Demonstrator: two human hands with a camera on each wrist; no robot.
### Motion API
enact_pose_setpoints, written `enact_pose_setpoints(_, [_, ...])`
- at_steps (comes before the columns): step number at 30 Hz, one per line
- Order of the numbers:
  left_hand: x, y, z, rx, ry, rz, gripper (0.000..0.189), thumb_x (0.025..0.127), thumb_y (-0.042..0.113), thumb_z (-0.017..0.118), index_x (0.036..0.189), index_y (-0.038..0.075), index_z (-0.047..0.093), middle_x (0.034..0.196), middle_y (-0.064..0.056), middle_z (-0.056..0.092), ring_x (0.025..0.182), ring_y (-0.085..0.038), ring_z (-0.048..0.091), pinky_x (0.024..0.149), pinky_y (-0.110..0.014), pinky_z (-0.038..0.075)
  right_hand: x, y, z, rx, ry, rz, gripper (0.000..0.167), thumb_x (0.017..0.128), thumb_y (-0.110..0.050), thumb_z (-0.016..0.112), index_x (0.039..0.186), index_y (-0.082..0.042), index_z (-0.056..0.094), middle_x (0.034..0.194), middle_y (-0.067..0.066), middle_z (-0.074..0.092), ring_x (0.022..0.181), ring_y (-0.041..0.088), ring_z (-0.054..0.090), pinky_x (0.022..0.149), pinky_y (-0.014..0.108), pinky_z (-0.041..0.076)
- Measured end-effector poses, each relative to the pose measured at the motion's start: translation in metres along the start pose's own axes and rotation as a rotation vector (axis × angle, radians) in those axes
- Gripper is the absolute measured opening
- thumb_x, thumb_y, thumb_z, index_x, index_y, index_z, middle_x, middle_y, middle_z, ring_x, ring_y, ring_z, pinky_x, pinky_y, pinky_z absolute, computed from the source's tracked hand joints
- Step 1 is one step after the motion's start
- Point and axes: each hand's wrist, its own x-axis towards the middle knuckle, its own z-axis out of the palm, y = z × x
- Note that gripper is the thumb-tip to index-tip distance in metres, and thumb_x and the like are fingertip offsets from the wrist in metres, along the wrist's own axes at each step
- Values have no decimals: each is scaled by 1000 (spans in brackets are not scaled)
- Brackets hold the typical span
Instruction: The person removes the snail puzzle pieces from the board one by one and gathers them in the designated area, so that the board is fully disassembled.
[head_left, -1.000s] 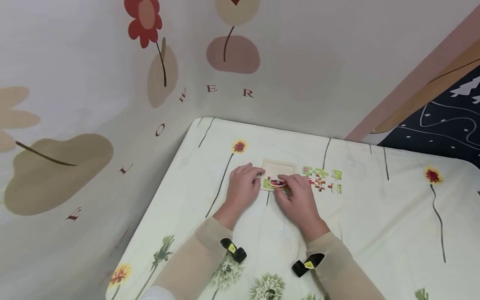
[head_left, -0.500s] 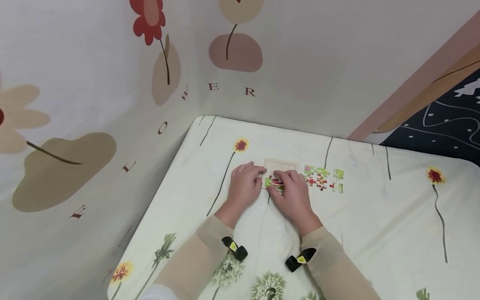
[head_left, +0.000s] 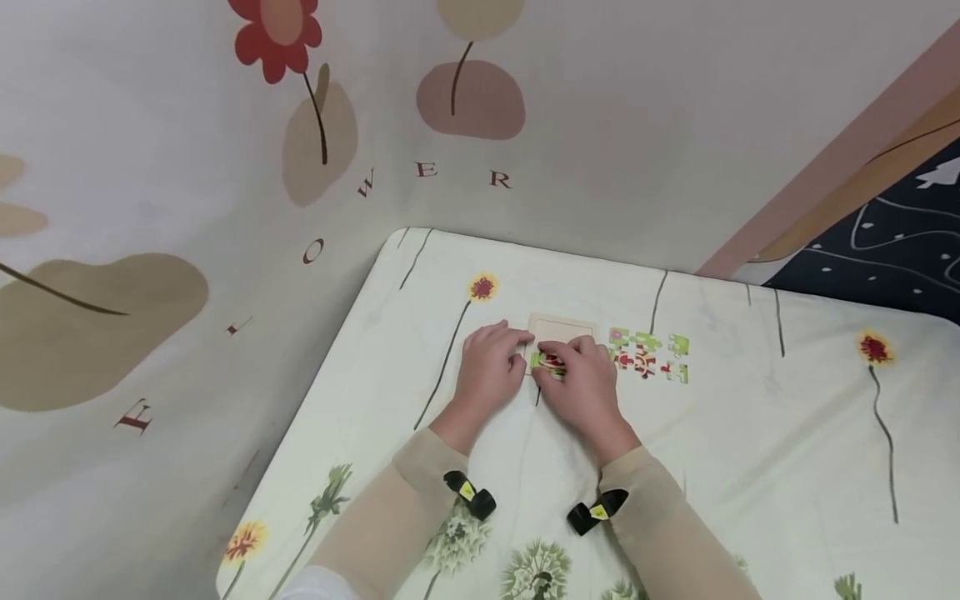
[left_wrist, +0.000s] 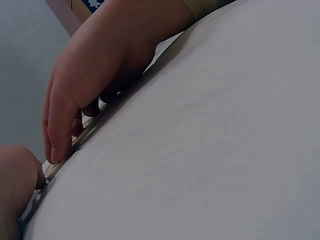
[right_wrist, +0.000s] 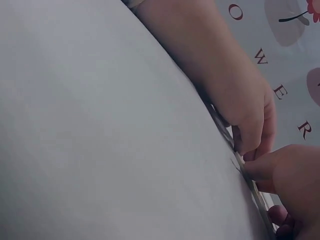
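Note:
A small light wooden puzzle tray [head_left: 564,320] lies on the table in the head view, its upper part bare wood. My left hand [head_left: 489,367] holds the tray's left edge with bent fingers and thumb. Over the tray's lower left, my right hand [head_left: 581,382] pinches a red and green puzzle piece [head_left: 552,362] between thumb and forefinger. That hand hides much of the tray's lower right. Both wrist views show the left hand [right_wrist: 297,187] and right hand [left_wrist: 92,75] low over the table; the piece cannot be made out there.
Several loose puzzle pieces [head_left: 645,358] in green, red and white lie right of the tray. A pale flower-printed cloth [head_left: 772,433] covers the table. Printed walls [head_left: 600,167] rise along its back and left sides.
My right hand has moved left across the tray with the piece, to its lower left part. The left hand stays at the tray's edge. The head view has shifted slightly.

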Motion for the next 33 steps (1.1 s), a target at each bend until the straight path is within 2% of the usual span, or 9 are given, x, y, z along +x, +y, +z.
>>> enact_pose_setpoints(7, [1, 0, 0, 3, -1, 1, 34, 95, 4, 66, 125, 17, 77, 127, 3, 76, 142, -27, 55, 120, -52, 34, 4, -2, -3, 15, -36, 40, 37, 93, -31, 82, 127, -18, 78, 111, 11, 59, 100, 34, 51, 93, 55, 39])
enact_pose_setpoints(21, [2, -1, 1, 22, -4, -4, 33, 95, 6, 67, 124, 17, 78, 126, 3, 77, 141, -26, 56, 120, -51, 35, 0, -4, -1, 38, -5, 34, 43, 91, -26, 87, 130, -16, 73, 116, 12, 61, 105, 39, 51, 97, 61, 36])
enact_pose_setpoints(27, [3, 0, 1, 35, -15, -10, 33, 95, 8, 67, 125, 18, 77, 126, 5, 76, 141, -25, 56, 120, -50, 35, -1, -5, 0, 27, 22, 12, 41, 92, -24, 87, 129, -16, 73, 117, 10, 65, 105, 38, 51, 95, 60, 36])
enact_pose_setpoints(33, [2, 0, -1, 29, -15, -6, 33, 96, 8, 67, 125, 18, 78, 126, 5, 77, 141, -25, 56, 120, -49, 35, -5, -8, 0, 13, 84, -29, 39, 90, -19, 88, 127, -14, 74, 120, 8, 72, 107, 36, 51, 94, 61, 33])
